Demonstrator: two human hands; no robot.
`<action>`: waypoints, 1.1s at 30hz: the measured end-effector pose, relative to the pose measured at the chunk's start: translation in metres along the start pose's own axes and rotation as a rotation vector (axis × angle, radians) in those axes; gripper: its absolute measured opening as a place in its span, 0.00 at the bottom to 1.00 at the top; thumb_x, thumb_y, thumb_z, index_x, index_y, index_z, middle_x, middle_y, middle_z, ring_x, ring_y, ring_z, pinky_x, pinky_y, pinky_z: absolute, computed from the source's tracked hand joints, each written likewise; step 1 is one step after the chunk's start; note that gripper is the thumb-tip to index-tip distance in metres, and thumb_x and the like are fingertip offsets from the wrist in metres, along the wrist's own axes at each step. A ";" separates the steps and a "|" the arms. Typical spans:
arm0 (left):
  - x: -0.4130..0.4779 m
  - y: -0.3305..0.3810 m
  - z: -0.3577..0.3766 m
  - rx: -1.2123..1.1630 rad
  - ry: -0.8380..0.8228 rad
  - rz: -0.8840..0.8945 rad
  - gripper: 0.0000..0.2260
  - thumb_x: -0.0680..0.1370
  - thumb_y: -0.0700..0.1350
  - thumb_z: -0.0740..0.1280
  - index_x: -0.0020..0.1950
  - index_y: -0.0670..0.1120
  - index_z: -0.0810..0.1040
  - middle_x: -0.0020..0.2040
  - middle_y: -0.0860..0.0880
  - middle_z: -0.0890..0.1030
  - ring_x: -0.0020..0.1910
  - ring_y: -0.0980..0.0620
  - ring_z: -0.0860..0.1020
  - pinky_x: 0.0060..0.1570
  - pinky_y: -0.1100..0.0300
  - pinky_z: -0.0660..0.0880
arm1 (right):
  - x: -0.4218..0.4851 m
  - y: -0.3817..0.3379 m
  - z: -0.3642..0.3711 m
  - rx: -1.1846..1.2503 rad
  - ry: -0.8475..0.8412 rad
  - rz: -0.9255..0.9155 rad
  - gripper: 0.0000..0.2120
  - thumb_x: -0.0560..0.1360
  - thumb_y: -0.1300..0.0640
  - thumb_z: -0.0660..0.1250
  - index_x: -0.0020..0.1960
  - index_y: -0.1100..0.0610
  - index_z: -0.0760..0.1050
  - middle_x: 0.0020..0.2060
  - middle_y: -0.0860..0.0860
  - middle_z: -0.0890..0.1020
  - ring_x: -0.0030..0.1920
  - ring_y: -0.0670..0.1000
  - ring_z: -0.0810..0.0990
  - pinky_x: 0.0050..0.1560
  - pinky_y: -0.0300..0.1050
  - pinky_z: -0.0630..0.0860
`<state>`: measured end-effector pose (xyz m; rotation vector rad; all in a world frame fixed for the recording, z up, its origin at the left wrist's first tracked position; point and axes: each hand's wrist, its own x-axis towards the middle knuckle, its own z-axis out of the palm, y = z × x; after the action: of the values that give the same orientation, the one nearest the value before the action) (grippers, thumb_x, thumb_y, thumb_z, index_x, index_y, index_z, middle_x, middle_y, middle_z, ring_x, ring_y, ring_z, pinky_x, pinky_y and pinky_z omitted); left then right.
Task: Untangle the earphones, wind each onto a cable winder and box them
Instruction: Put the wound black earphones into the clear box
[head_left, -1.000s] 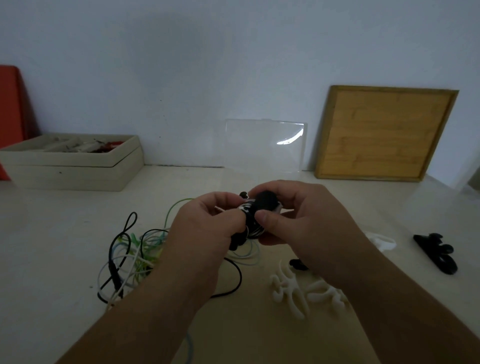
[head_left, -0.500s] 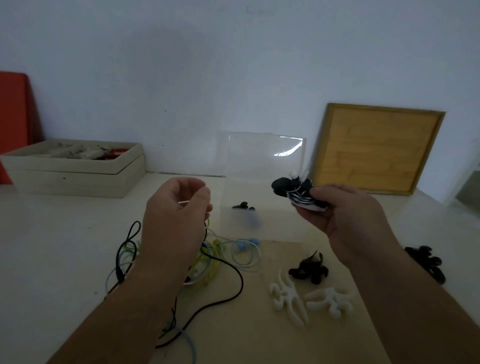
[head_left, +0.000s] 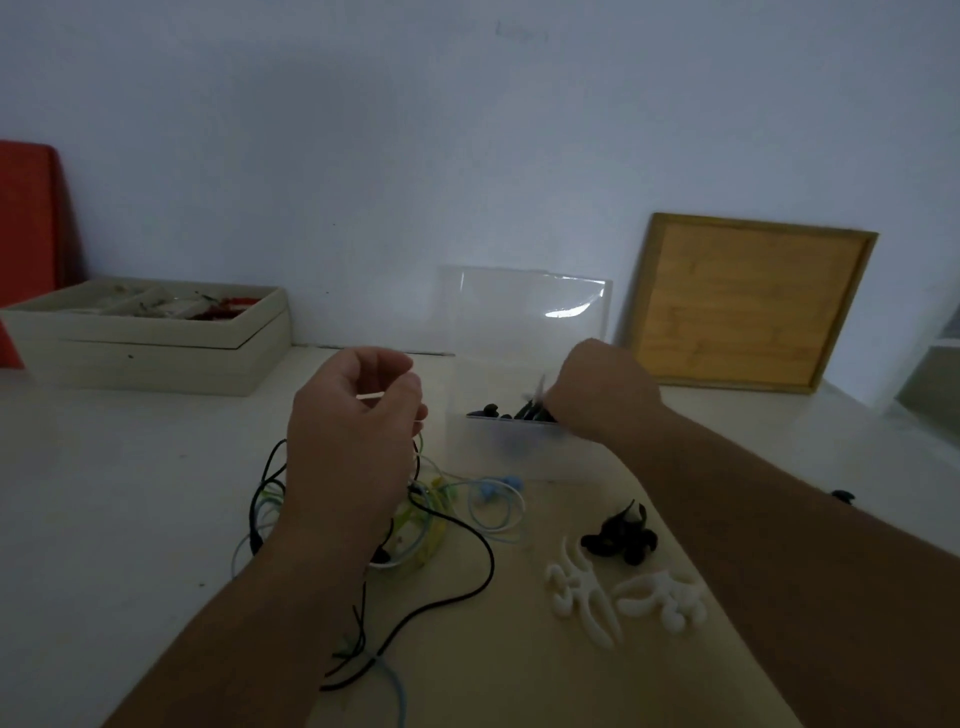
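Note:
My right hand (head_left: 597, 400) reaches over the clear plastic box (head_left: 519, 457) and grips a black winder wrapped with an earphone (head_left: 532, 406), blurred, at the box's rim. Another dark wound piece (head_left: 491, 410) lies inside the box. My left hand (head_left: 358, 431) hovers above the tangle of earphone cables (head_left: 421, 525), fingers curled, pinching a thin cable that hangs down into the tangle. Blue earbuds (head_left: 498, 486) lie beside the tangle. One black winder (head_left: 621, 535) and two white winders (head_left: 582, 592) lie loose on the table under my right forearm.
The box's clear lid (head_left: 524, 312) stands upright against the wall. A beige tray box (head_left: 150, 343) sits at the back left beside a red object (head_left: 26, 223). A wooden framed board (head_left: 748, 301) leans on the wall at the right. Another black winder (head_left: 841, 496) peeks out behind my right arm.
My hands have parted. The right hand carried the wound winder forward to the clear box. The left hand stayed over the tangle holding a cable.

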<state>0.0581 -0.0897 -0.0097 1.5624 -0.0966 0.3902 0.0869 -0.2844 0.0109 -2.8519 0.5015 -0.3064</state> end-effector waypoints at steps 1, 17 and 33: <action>0.000 0.000 -0.001 -0.010 0.002 -0.011 0.05 0.79 0.38 0.66 0.48 0.47 0.80 0.42 0.50 0.81 0.35 0.57 0.82 0.40 0.59 0.80 | 0.001 -0.002 0.001 -0.075 -0.049 -0.029 0.13 0.75 0.56 0.65 0.34 0.56 0.67 0.34 0.50 0.74 0.42 0.54 0.78 0.45 0.47 0.77; 0.002 0.001 -0.004 0.014 0.001 -0.016 0.05 0.78 0.38 0.66 0.49 0.47 0.79 0.42 0.49 0.81 0.37 0.54 0.82 0.44 0.52 0.82 | 0.025 -0.003 0.007 -0.192 -0.261 -0.231 0.13 0.79 0.54 0.65 0.54 0.63 0.81 0.51 0.58 0.82 0.52 0.56 0.81 0.46 0.43 0.74; 0.004 0.002 -0.004 0.035 -0.134 -0.080 0.09 0.82 0.37 0.60 0.49 0.48 0.78 0.45 0.47 0.83 0.43 0.50 0.84 0.50 0.48 0.82 | -0.086 -0.027 0.017 0.223 -0.180 -0.235 0.12 0.76 0.56 0.68 0.59 0.48 0.78 0.50 0.46 0.78 0.51 0.48 0.79 0.56 0.44 0.77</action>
<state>0.0608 -0.0851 -0.0070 1.6207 -0.1307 0.2248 0.0203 -0.2263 -0.0125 -2.6862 0.0902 -0.1331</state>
